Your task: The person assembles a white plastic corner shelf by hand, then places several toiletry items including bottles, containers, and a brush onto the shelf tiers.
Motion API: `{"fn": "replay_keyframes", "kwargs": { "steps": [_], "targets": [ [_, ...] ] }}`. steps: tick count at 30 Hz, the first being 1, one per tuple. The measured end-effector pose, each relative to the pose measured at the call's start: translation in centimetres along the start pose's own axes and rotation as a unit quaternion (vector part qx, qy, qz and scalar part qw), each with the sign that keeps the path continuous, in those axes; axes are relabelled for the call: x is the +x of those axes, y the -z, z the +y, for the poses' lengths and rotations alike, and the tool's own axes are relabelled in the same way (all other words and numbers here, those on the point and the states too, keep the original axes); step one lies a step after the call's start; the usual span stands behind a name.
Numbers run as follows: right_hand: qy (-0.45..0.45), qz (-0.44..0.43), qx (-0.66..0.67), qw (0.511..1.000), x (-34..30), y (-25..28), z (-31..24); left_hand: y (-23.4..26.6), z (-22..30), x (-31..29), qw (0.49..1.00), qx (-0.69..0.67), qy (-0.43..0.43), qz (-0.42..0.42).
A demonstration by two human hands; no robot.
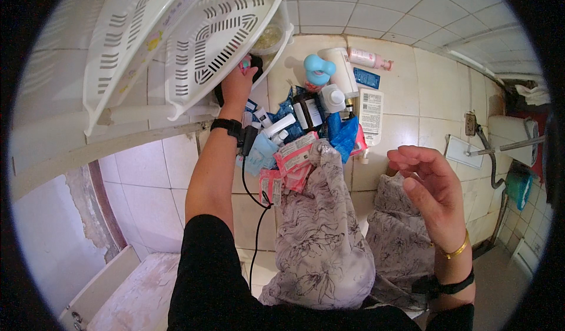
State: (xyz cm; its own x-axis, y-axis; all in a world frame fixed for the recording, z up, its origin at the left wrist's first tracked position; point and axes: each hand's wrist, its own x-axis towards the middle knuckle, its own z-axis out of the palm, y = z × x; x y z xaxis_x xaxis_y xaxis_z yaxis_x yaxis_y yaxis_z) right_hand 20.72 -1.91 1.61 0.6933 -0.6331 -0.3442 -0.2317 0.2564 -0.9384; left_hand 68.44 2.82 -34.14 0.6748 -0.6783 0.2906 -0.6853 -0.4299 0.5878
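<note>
My left hand [240, 85] reaches to the lowest part of a white plastic rack [176, 90], its fingers closed around a small pink and teal item [245, 65] whose kind I cannot make out. Beside it are something black, mostly hidden, and a clear round tub [269, 38]. My right hand [432, 193] hovers above my right knee, holding nothing, its fingers loosely bent and apart from the thumb. Between my hands, on the floor, lie pink-and-white packets [295, 153], a dark bottle with a white label [308, 112], a white tube [279, 125] and a blue plastic bag [343, 135].
Farther off stand a light-blue-topped container [318, 71] and a large white bottle [339, 66]. A pink pump bottle [371, 58], a blue packet [366, 78] and a flat white bottle [371, 116] lie near the tiled wall. A black cable [253, 243] hangs along my left arm.
</note>
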Motion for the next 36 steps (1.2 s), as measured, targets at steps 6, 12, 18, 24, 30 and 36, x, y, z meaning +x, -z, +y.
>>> {"fn": "replay_keyframes", "kwargs": {
  "steps": [6,12,18,24,30,36],
  "targets": [
    [-0.014,0.005,-0.002,1.0,-0.1,-0.8,0.2,-0.3,-2.4,-2.1,0.985,0.119,-0.108,-0.06],
    [-0.009,-0.009,-0.006,1.0,0.3,-1.3,0.7,-1.4,-5.4,-2.3,0.973,0.157,-0.076,-0.15],
    [-0.009,-0.018,-0.011,1.0,0.7,-2.0,0.9,-1.7,-6.5,-0.7,0.957,0.177,-0.093,-0.208],
    [-0.025,-0.014,-0.032,0.999,1.0,-2.7,1.0,-1.4,-6.5,-1.2,0.935,0.29,-0.12,-0.162],
    [0.0,-0.034,-0.023,0.999,0.6,-3.1,1.4,2.3,-7.8,-1.4,0.942,0.255,-0.181,-0.121],
    [-0.012,-0.018,-0.031,0.999,1.0,-3.7,1.8,5.8,-6.3,-4.6,0.966,0.158,-0.161,-0.13]
  ]
}}
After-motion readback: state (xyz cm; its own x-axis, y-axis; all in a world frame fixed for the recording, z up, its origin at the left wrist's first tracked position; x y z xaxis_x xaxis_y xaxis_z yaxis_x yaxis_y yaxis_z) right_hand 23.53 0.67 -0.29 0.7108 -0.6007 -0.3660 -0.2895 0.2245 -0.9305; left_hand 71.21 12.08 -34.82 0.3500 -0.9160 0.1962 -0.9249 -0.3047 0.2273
